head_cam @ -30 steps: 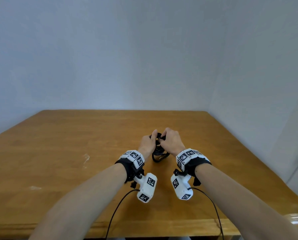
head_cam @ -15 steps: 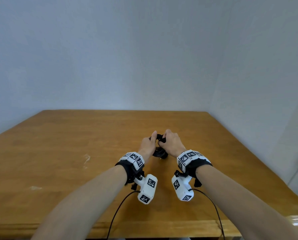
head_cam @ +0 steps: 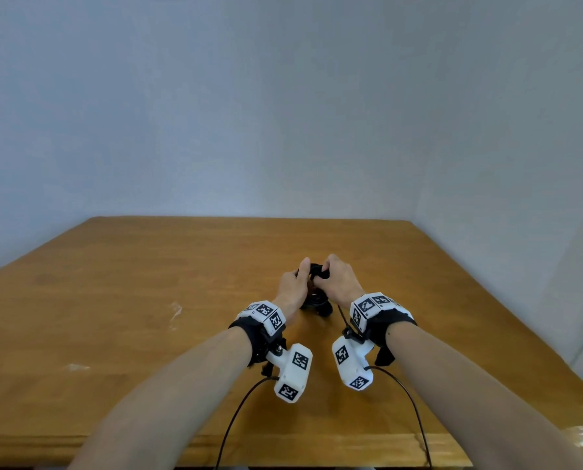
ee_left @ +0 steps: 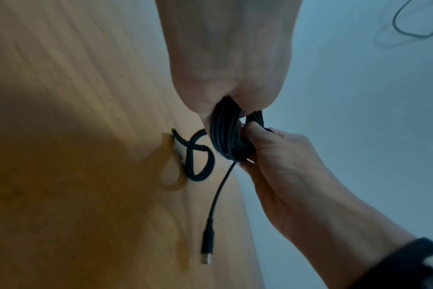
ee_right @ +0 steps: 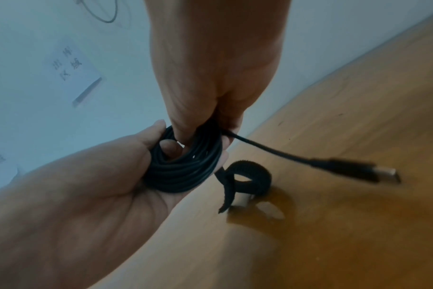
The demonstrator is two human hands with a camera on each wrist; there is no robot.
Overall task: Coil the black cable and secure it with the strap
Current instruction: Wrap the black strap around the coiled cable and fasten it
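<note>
Black cable (head_cam: 317, 293) sits bunched between our left hand (head_cam: 292, 286) and right hand (head_cam: 339, 283), above the wooden table (head_cam: 147, 300). From the left wrist, both hands grip the coil; beside it the strap (ee_left: 195, 156) lies loosely looped on the table, a plug end (ee_left: 207, 248) dangling. From the right wrist, our fingers (ee_right: 183, 135) curl through the coil. We judge coiling nearly done: tuck the tail, keep one hand clamped, then fetch the strap.
</note>
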